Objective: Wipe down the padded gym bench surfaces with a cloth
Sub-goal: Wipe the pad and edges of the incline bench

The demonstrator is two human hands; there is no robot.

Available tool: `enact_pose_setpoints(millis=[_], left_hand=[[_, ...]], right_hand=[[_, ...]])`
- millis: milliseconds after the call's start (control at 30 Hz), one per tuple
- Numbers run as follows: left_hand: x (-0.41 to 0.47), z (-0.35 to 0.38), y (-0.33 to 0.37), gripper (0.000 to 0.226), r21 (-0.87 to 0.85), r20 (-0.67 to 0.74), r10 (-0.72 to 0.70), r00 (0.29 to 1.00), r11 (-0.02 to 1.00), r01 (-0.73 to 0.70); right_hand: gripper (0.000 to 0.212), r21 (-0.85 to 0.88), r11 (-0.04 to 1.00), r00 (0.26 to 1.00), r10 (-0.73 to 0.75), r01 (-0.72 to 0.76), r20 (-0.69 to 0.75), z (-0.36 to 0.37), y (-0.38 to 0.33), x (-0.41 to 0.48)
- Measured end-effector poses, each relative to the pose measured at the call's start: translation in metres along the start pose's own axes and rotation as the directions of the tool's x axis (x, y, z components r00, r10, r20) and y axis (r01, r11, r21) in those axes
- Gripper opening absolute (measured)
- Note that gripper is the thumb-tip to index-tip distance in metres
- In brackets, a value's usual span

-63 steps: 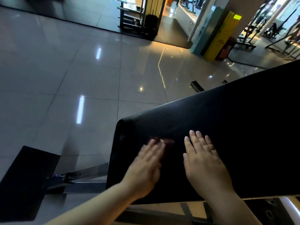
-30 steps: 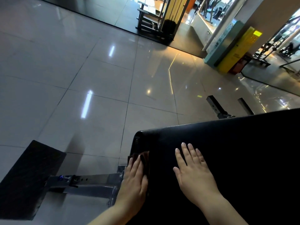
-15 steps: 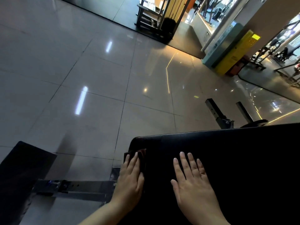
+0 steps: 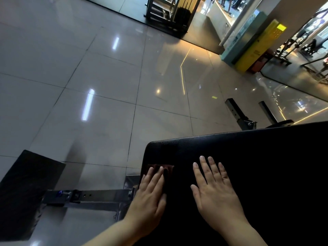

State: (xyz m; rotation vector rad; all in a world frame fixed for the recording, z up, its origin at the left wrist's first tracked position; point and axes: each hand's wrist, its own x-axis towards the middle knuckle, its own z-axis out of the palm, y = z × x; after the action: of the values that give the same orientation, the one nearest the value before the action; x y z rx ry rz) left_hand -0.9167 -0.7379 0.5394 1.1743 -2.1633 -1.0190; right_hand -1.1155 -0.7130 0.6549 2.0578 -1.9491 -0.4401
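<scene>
"Where's the cloth right now?"

"Under my left hand [image 4: 149, 197], at the left end of the bench pad [image 4: 257, 157], right by its left edge. It's a small dark-red cloth [image 4: 170, 167]. My fingers lie straight and close together on top of it, pressing it flat rather than gripping it. Only a strip shows past my fingertips."

"And the other hand?"

"My right hand [image 4: 215, 190] rests flat on the pad just to the right of the cloth, fingers straight and slightly spread, holding nothing."

"What worries you?"

"That left edge. I hold the cloth by pressure alone, so if I push further left I judge it could slide off the pad. It would drop toward the metal frame [image 4: 88, 197] or the floor [image 4: 106, 112] below that end. The pad looks slick, so a flat palm might also skate over the cloth and leave it bunched. And the cloth is small against so much pad. The far strip and everything to the right of my right hand could easily get skipped."
</scene>
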Motion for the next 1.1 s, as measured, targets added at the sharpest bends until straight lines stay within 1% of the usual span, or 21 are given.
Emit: enact_pose_setpoints(millis=[67, 167, 200, 300, 367, 433, 500, 567, 600, 633, 667, 733, 800, 833, 867, 900, 933, 967, 1000, 1033, 1100], left_hand=[[0.03, -0.005, -0.008, 0.072, 0.057, -0.027, -0.072, 0.997, 0.996, 0.073], [0.097, -0.013, -0.004, 0.077, 0.018, -0.067, -0.343, 0.937, 0.938, 0.345], [0.109, -0.013, 0.003, 0.075, 0.044, -0.065, -0.33, 0.942, 0.942, 0.334], [0.088, -0.006, 0.036, 0.069, 0.076, -0.011, -0.008, 1.0, 0.997, 0.008], [0.05, -0.001, 0.045, 0.067, 0.088, 0.002, 0.197, 0.98, 0.977, -0.196], [0.041, 0.0, 0.031, 0.067, 0.135, 0.012, 0.218, 0.976, 0.967, -0.218], [0.068, -0.005, 0.016, 0.071, 0.183, -0.01, 0.022, 1.0, 0.983, -0.02], [0.106, -0.013, 0.017, 0.069, 0.11, -0.025, -0.285, 0.958, 0.952, 0.286], [0.121, -0.014, 0.026, 0.066, 0.065, -0.022, -0.356, 0.934, 0.932, 0.357], [0.129, -0.012, 0.039, 0.067, 0.064, -0.023, -0.344, 0.939, 0.936, 0.345], [0.131, -0.008, 0.054, 0.069, 0.077, -0.022, -0.247, 0.969, 0.966, 0.248], [0.119, -0.003, 0.08, 0.073, 0.099, 0.017, 0.069, 0.997, 0.993, -0.07], [0.109, -0.001, 0.08, 0.071, 0.141, 0.05, 0.288, 0.956, 0.946, -0.293], [0.113, -0.001, 0.074, 0.069, 0.161, 0.039, 0.292, 0.956, 0.942, -0.294], [0.12, -0.001, 0.067, 0.069, 0.169, 0.016, 0.202, 0.979, 0.965, -0.202], [0.129, -0.004, 0.064, 0.067, 0.144, 0.002, 0.04, 0.999, 0.989, -0.039], [0.138, -0.006, 0.065, 0.066, 0.1, 0.002, -0.133, 0.991, 0.986, 0.132], [0.144, -0.007, 0.072, 0.065, 0.072, 0.013, -0.237, 0.971, 0.969, 0.236], [0.147, -0.005, 0.086, 0.065, 0.075, 0.014, -0.246, 0.969, 0.967, 0.244], [0.145, 0.0, 0.102, 0.065, 0.093, 0.013, -0.176, 0.984, 0.98, 0.174], [0.129, 0.006, 0.133, 0.068, 0.121, 0.048, 0.093, 0.994, 0.988, -0.098]], right_hand=[[0.064, -0.01, 1.0, 1.0, -0.002, 0.002, -0.004, -0.001, 0.0, 0.0], [0.064, -0.015, 1.0, 1.0, 0.004, -0.004, -0.011, -0.003, -0.003, 0.0], [0.063, -0.009, 1.0, 1.0, 0.012, -0.012, -0.011, -0.003, -0.003, 0.0], [0.062, 0.004, 1.0, 1.0, 0.015, -0.015, -0.019, -0.004, -0.003, -0.003], [0.062, 0.008, 1.0, 1.0, 0.007, -0.007, -0.023, -0.004, -0.003, -0.005], [0.062, 0.011, 1.0, 1.0, 0.005, -0.005, -0.021, -0.003, -0.003, -0.005], [0.062, 0.011, 1.0, 1.0, 0.012, -0.012, -0.027, -0.004, -0.004, -0.004], [0.062, 0.006, 0.999, 0.998, 0.044, -0.044, -0.037, -0.006, -0.006, -0.005], [0.063, 0.009, 0.996, 0.995, 0.09, -0.09, -0.049, -0.007, -0.007, -0.005], [0.064, 0.014, 0.988, 0.986, 0.154, -0.153, -0.062, -0.009, -0.007, -0.006], [0.065, 0.022, 0.975, 0.973, 0.221, -0.22, -0.073, -0.01, -0.006, -0.007], [0.065, 0.033, 0.955, 0.95, 0.298, -0.296, -0.092, -0.012, 0.0, -0.011], [0.065, 0.021, 0.957, 0.95, 0.29, -0.29, -0.113, -0.012, 0.008, -0.016], [0.064, 0.012, 0.961, 0.953, 0.276, -0.277, -0.124, -0.013, 0.011, -0.019], [0.063, 0.001, 0.962, 0.953, 0.272, -0.274, -0.135, -0.015, 0.014, -0.022], [0.063, -0.01, 0.958, 0.949, 0.282, -0.286, -0.144, -0.017, 0.018, -0.025], [0.062, -0.019, 0.95, 0.941, 0.305, -0.311, -0.149, -0.019, 0.022, -0.027], [0.06, -0.022, 0.939, 0.929, 0.337, -0.344, -0.153, -0.021, 0.027, -0.027], [0.06, -0.018, 0.927, 0.917, 0.368, -0.375, -0.157, -0.022, 0.031, -0.028], [0.059, -0.01, 0.92, 0.909, 0.385, -0.392, -0.161, -0.023, 0.034, -0.029], [0.059, 0.004, 0.926, 0.912, 0.374, -0.378, -0.167, -0.022, 0.038, -0.035]])
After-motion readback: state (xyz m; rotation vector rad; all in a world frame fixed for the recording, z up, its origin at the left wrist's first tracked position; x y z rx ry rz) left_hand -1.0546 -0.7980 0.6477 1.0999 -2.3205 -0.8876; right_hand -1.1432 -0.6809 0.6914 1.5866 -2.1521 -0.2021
